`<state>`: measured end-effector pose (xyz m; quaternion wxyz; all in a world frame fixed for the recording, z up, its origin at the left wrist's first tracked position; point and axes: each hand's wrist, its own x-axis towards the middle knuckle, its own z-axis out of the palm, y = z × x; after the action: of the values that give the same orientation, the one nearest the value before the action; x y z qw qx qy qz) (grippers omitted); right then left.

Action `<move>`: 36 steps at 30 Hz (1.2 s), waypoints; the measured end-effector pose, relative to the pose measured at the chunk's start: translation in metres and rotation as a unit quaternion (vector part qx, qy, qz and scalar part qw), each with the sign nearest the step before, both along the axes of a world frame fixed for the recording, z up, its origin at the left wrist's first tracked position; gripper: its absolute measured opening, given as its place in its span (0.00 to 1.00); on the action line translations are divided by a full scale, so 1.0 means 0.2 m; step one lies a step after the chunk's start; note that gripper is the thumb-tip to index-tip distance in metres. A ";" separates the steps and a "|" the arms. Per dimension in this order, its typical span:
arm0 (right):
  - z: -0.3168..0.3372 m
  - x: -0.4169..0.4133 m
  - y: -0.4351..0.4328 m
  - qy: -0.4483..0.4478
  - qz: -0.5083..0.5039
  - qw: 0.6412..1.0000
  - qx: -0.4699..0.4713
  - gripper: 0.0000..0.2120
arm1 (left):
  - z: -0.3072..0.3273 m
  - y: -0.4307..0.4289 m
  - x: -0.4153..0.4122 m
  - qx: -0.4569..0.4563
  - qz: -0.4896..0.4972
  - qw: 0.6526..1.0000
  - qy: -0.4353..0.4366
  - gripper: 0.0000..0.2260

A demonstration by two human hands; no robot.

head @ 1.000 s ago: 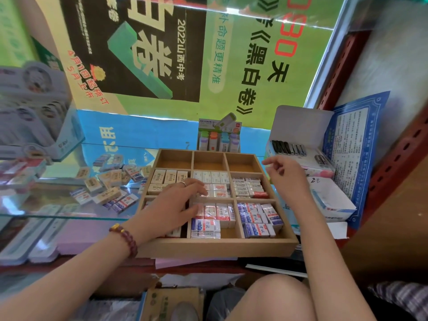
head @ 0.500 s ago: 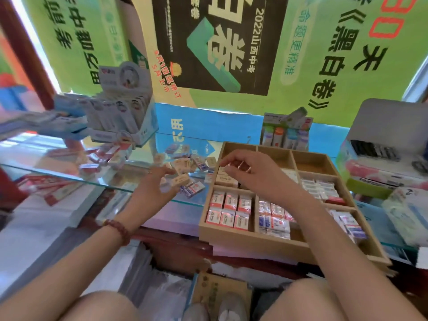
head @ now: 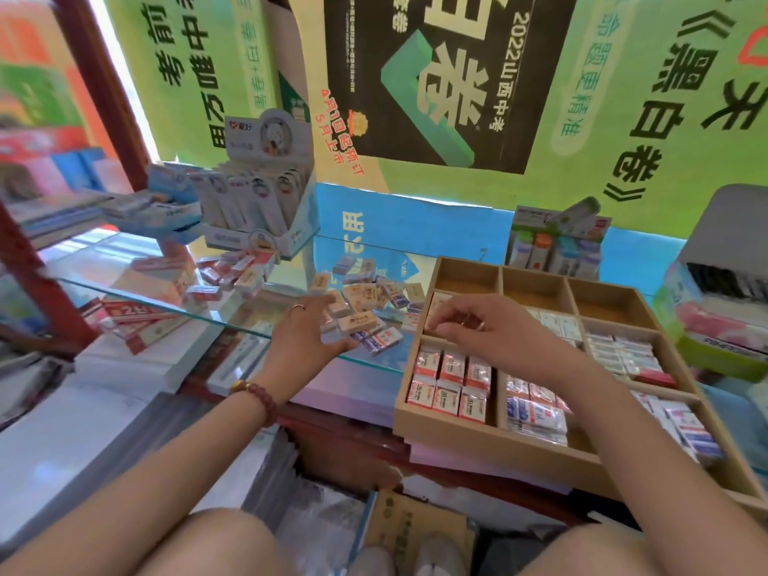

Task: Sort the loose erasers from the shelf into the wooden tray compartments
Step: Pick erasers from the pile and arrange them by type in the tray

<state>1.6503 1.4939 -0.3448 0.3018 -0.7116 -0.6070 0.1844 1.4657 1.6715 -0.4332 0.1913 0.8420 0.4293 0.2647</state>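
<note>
Nearest the camera, 2 bare forearms are extended over the knees, with a dark red bead bracelet point(head: 259, 397) worn on the left wrist. The light wooden tray with 9 compartments point(head: 490, 444) is set to the right. Its front row is already filled with red-and-white wrapped erasers point(head: 449, 384) and blue-and-white wrapped erasers point(head: 536, 405).

The sorting is judged to be well under way, with a placement and a fresh pick handled together. The right hand point(head: 486, 330) is held palm down over the left compartment of the middle row, the wrist raised and the fingers curled downward to the tan erasers lying there. Whether an eraser is pinched in its grip or only being pushed straight cannot be told, since the fingertips are blurred and partly hidden.

The left hand point(head: 305, 338) is stretched forward over the edge of the clear glass shelf point(head: 137, 280), the palm turned inward. Its grip is open, fingers spread and thumb apart, and nothing is held. A tan block eraser point(head: 360, 322) lies just beside the fingertips.

Beyond it, the pile of loose erasers point(head: 365, 297) is scattered on the shelf, left of the tray. The 3 rear compartments point(head: 536, 288) are seen to be empty.

The next move is judged to call for the left fingers to be closed on 1 tan eraser, which would then be carried to the matching compartment.
</note>
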 end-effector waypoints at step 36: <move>-0.03 -0.53 0.40 -0.103 0.097 0.989 0.037 0.09 | 0.05 0.77 -0.39 0.046 0.117 0.969 0.214 0.48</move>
<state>1.5437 1.5739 -0.3505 0.2447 -0.6531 -0.7072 0.1162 1.3877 1.8253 -0.4227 0.0241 0.8310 0.5432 0.1178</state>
